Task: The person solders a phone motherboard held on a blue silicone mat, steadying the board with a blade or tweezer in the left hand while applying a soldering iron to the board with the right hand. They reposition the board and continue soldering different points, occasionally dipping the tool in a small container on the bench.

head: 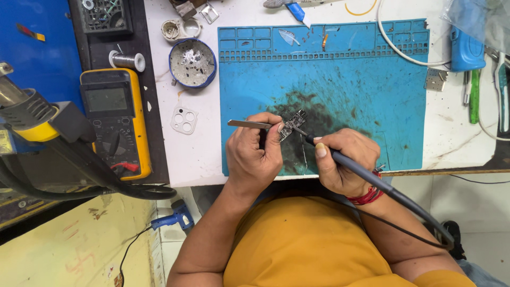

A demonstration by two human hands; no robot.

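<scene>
We see a small dark circuit board lying near the middle of the frame on a blue work mat, over a dark sooty stain on that mat. The left hand is curled closed around metal tweezers; their tips meet the board's left edge, though whether they pinch it or just press on it we cannot tell at this scale. The right hand grips a dark soldering iron like a pen, its tip touching the board's lower right side; its cable runs off toward the lower right of the frame.

The mat lies on a white desk. Just left of the mat, a white camera-lens frame. Above it, a round blue tin with grey residue. Farther left, a yellow multimeter and a solder spool. Far left, a hot-air tool in the foreground. At the upper right, a white cable and a blue device.
</scene>
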